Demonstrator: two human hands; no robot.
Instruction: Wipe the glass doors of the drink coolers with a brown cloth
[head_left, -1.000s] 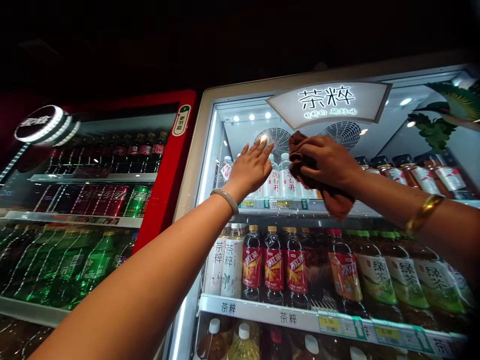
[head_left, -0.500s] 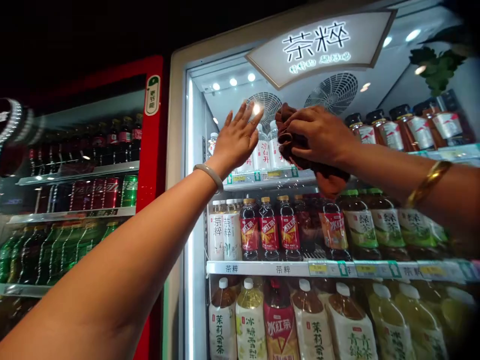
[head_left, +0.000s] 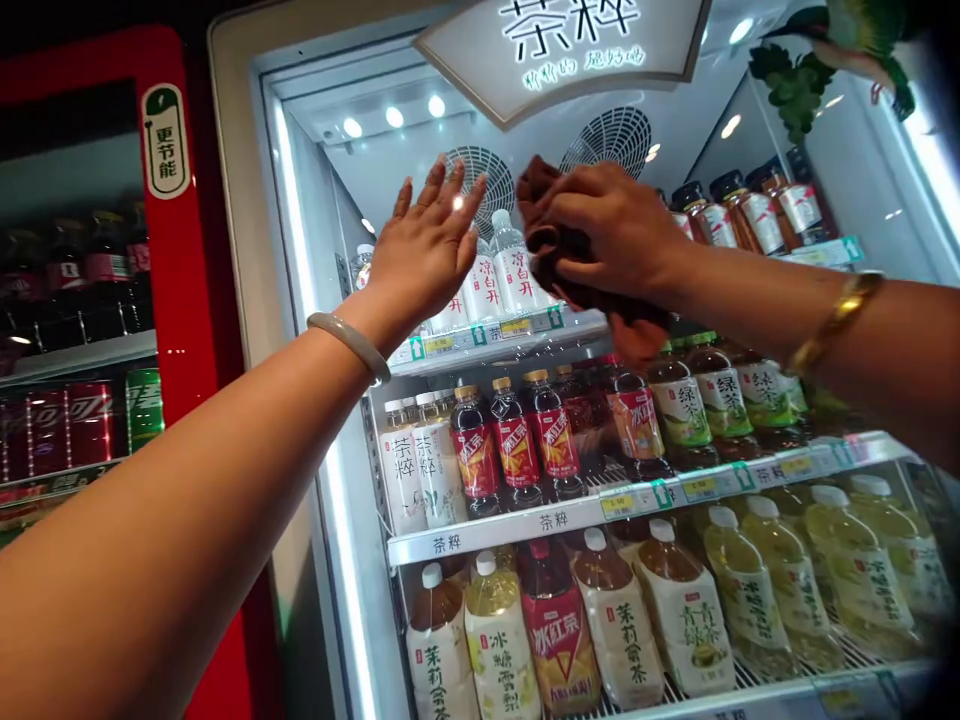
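Note:
My left hand, a pale bangle at its wrist, is raised with fingers stretched and spread, palm facing the glass front of the drinks cooler. It holds nothing; whether the palm touches the glass I cannot tell. To its right, my right hand grips a bunched brown cloth at about the same height, close to the glass. Part of the cloth hangs below the fingers. Behind both hands, clear water bottles with red lettering stand on the top shelf, partly covered by them.
Red-labelled tea bottles and green tea bottles fill the middle shelf. Large bottles line the shelf below. A lit sign crowns the cooler. On the left stands a red-framed cooler with cans.
The view has turned and tilted, so the coolers sit further left and the sign higher. My left hand stays spread, and my right hand still grips the cloth.

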